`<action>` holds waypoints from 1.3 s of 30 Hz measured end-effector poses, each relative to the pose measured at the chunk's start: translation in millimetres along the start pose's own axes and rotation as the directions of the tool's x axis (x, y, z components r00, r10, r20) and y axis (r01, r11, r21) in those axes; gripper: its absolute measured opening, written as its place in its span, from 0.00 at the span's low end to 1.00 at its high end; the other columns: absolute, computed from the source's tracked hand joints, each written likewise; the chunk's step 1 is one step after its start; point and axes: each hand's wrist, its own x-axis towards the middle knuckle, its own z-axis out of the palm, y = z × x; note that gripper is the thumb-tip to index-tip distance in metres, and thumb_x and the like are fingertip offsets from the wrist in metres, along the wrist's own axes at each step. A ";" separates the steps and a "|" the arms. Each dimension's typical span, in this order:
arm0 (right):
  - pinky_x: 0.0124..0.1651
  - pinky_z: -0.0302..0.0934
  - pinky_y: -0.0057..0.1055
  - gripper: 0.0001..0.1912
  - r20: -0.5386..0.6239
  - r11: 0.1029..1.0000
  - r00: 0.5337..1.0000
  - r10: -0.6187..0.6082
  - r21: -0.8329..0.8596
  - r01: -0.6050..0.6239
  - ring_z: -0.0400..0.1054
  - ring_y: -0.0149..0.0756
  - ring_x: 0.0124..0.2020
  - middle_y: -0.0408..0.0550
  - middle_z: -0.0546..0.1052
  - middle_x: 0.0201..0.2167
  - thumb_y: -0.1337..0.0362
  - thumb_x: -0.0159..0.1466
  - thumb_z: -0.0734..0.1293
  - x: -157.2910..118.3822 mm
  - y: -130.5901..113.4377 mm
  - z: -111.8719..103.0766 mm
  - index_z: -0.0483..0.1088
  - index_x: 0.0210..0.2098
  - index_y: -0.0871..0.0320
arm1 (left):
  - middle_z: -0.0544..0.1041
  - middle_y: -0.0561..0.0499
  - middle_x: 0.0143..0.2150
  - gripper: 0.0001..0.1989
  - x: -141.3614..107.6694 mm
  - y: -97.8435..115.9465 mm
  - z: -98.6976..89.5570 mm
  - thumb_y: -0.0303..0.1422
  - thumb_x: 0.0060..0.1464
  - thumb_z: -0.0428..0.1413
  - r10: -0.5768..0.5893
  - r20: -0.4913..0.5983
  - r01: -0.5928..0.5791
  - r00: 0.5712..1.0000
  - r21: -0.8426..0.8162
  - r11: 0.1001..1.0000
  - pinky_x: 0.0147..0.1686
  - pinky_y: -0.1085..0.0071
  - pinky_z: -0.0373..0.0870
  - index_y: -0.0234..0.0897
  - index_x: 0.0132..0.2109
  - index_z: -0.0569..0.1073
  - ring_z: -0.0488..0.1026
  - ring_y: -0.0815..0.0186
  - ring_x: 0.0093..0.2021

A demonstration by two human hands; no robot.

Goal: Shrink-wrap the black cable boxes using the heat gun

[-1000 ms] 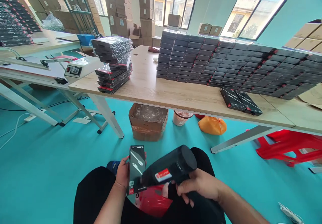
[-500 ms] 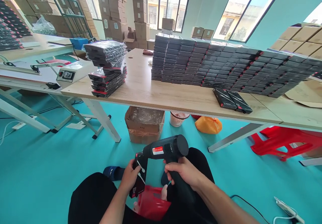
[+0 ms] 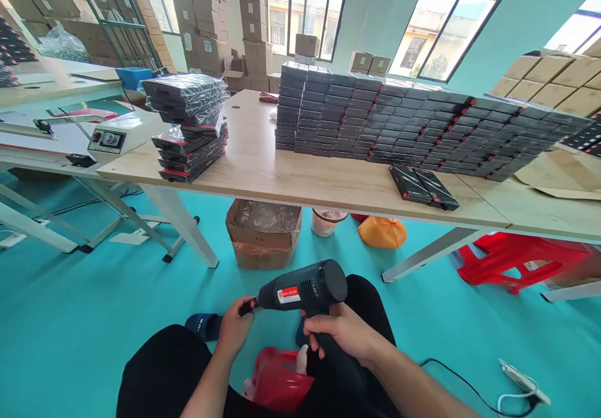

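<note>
My right hand (image 3: 335,330) is wrapped round the handle of a black heat gun (image 3: 300,288) with a red and white label. The gun's nozzle points left, at a small black box (image 3: 248,307). My left hand (image 3: 236,327) grips that box, of which only a narrow end shows beyond the fingers. Both hands are above my lap, in front of the wooden table (image 3: 300,177). On the table stand a long wall of stacked black boxes (image 3: 375,117), a pile of film-wrapped boxes (image 3: 188,102) and two separate black boxes (image 3: 422,186).
Under the table are a cardboard box (image 3: 263,239) of clear film, a small basket (image 3: 326,223) and an orange bag (image 3: 382,231). A red stool (image 3: 526,258) stands at the right. A sealing machine (image 3: 124,136) is at the left. A cable crosses the floor.
My left hand has turned the box so its broad printed face no longer shows, only a narrow end. The heat gun is slightly lower and further left. The whole view has shifted a little.
</note>
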 end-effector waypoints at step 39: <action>0.22 0.59 0.28 0.11 0.093 0.985 0.983 0.157 -0.080 -0.150 0.63 0.30 0.17 0.40 0.73 0.15 0.64 0.49 0.71 -26.2 15.3 -27.2 0.74 0.32 0.61 | 0.81 0.37 0.36 0.33 -7.1 14.7 -5.3 0.58 0.59 0.47 -0.404 0.285 0.487 0.869 -0.351 0.800 0.24 0.61 0.71 0.35 0.56 0.72 0.80 0.50 0.30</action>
